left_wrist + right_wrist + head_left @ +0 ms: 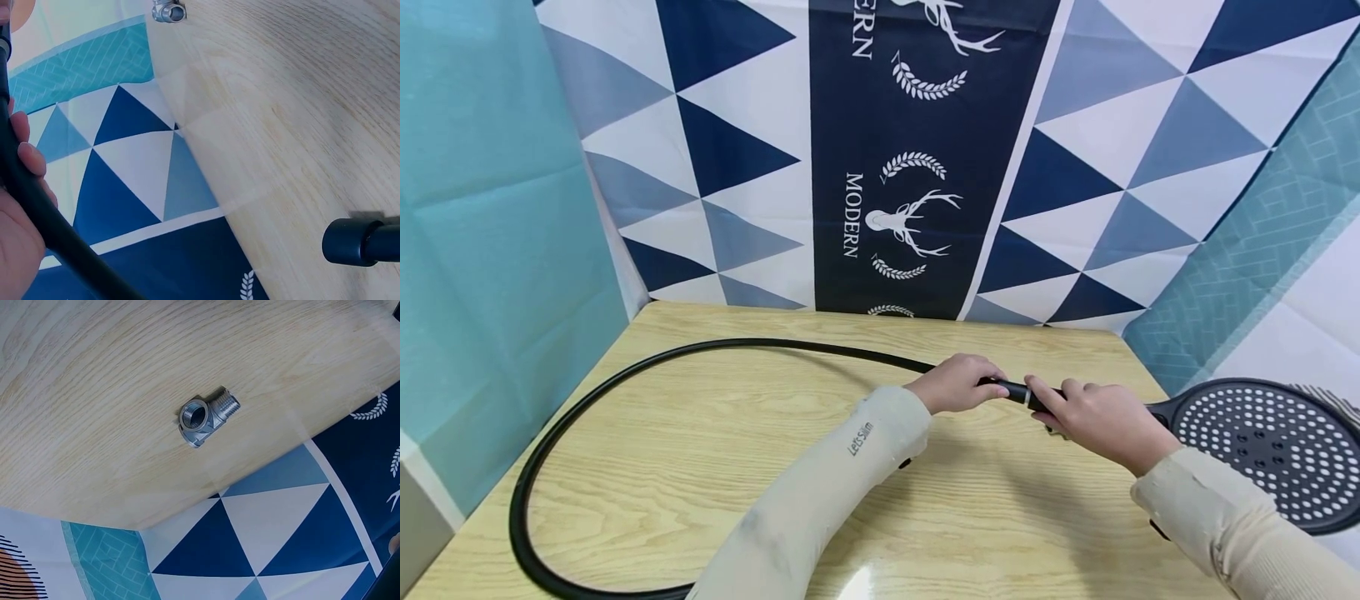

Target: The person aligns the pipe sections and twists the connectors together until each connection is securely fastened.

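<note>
My left hand [958,383] grips the end part of a black shower hose [760,342], fingers curled round it. In the left wrist view that hand [25,219] is at the left edge with the hose [31,203] across it. Just to its right, my right hand [1105,421] holds the handle of a black shower head [1262,450], whose round, perforated face points up. Hose end and handle meet in line at a silver ring [1028,395]; I cannot tell whether they are screwed together. The right wrist view barely shows the right hand.
A threaded metal tee fitting [206,419] lies on the wooden table [647,467], partly hidden behind the right hand in the head view. The hose loops over the table's left side; its other end [350,242] rests there. Patterned cloth [745,150] hangs behind.
</note>
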`<state>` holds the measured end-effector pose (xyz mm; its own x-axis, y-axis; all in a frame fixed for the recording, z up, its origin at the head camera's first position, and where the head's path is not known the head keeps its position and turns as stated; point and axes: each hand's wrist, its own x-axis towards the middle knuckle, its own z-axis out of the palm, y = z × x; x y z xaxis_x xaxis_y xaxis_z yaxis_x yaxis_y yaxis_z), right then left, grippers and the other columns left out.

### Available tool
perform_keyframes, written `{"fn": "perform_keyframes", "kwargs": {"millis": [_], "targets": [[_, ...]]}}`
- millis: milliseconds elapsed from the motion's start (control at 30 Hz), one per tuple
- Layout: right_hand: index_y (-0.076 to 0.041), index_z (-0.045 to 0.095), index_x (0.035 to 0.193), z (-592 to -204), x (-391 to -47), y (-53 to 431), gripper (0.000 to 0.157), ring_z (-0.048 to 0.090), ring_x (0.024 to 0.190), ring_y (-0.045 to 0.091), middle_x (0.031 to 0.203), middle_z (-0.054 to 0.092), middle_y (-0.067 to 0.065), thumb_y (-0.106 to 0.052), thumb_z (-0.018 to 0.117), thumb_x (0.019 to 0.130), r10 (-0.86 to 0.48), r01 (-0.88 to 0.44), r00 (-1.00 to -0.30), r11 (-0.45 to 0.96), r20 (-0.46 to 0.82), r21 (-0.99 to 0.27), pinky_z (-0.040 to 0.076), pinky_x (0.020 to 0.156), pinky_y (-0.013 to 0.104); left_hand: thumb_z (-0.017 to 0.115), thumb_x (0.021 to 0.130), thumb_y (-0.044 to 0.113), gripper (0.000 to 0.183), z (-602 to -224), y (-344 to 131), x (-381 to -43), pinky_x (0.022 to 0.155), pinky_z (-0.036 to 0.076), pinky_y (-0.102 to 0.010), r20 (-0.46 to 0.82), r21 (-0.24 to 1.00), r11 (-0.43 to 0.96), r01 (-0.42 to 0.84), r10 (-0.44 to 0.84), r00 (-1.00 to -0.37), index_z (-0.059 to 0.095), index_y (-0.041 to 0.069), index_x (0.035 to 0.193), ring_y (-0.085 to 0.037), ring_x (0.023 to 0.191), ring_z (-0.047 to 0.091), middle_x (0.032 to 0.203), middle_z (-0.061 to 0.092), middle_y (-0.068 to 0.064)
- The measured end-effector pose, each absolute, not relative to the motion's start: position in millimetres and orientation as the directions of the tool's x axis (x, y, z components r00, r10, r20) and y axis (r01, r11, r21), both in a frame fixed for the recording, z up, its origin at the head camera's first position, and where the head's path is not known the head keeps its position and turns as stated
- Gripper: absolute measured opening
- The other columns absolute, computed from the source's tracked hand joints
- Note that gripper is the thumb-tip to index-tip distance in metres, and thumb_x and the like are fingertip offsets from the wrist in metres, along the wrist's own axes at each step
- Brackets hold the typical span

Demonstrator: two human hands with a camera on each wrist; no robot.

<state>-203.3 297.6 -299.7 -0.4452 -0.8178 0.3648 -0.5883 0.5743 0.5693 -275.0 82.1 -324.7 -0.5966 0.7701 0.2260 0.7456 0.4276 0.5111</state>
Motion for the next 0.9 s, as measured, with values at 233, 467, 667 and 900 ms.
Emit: {"fn": "perform_keyframes", "kwargs": {"millis": [233, 467, 667, 900], "targets": [[-0.003, 0.059, 0.112, -301.5, -203.2, 297.5, 0.063, 0.03, 0.034, 0.013, 0.054, 0.038, 0.005, -0.042, 0.01, 0.106, -0.812, -0.587, -0.445, 0.582, 0.377, 0.563, 0.026, 0.03, 0.028, 0.06, 0.096, 0.02, 0.023, -324.6, 81.1, -274.5, 0.072, 0.039, -0.016, 0.272, 0.474, 0.401, 0.784, 0.78, -0.564, 0.069, 0.005, 0.112, -0.008, 0.08, 0.053, 0.096, 0.066, -0.003], [-0.003, 0.061, 0.112, -304.3, -202.9, 298.7, 0.066, 0.028, 0.035, 0.013, 0.054, 0.036, 0.005, -0.042, 0.009, 0.105, -0.811, -0.584, -0.454, 0.584, 0.369, 0.564, 0.026, 0.03, 0.027, 0.062, 0.095, 0.02, 0.022, -326.0, 83.1, -275.0, 0.073, 0.039, -0.015, 0.264, 0.495, 0.412, 0.765, 0.767, -0.585, 0.07, 0.006, 0.11, -0.006, 0.079, 0.053, 0.095, 0.066, -0.001], [-0.003, 0.059, 0.11, -304.1, -204.1, 300.1, 0.062, 0.027, 0.035, 0.013, 0.054, 0.035, 0.005, -0.041, 0.01, 0.106, -0.819, -0.589, -0.428, 0.573, 0.382, 0.569, 0.025, 0.03, 0.027, 0.05, 0.101, 0.025, 0.025, -327.8, 88.4, -273.8, 0.075, 0.04, -0.018, 0.18, 0.446, 0.473, 0.76, 0.784, -0.594, 0.068, 0.009, 0.108, -0.007, 0.08, 0.053, 0.091, 0.06, 0.003], [-0.003, 0.056, 0.109, -303.9, -203.2, 300.1, 0.061, 0.026, 0.035, 0.012, 0.054, 0.034, 0.004, -0.042, 0.008, 0.106, -0.813, -0.583, -0.456, 0.581, 0.363, 0.568, 0.025, 0.031, 0.026, 0.053, 0.1, 0.026, 0.025, -327.6, 90.7, -274.7, 0.076, 0.04, -0.019, 0.174, 0.421, 0.488, 0.765, 0.784, -0.596, 0.068, 0.009, 0.11, -0.007, 0.081, 0.053, 0.093, 0.061, 0.003]]}}
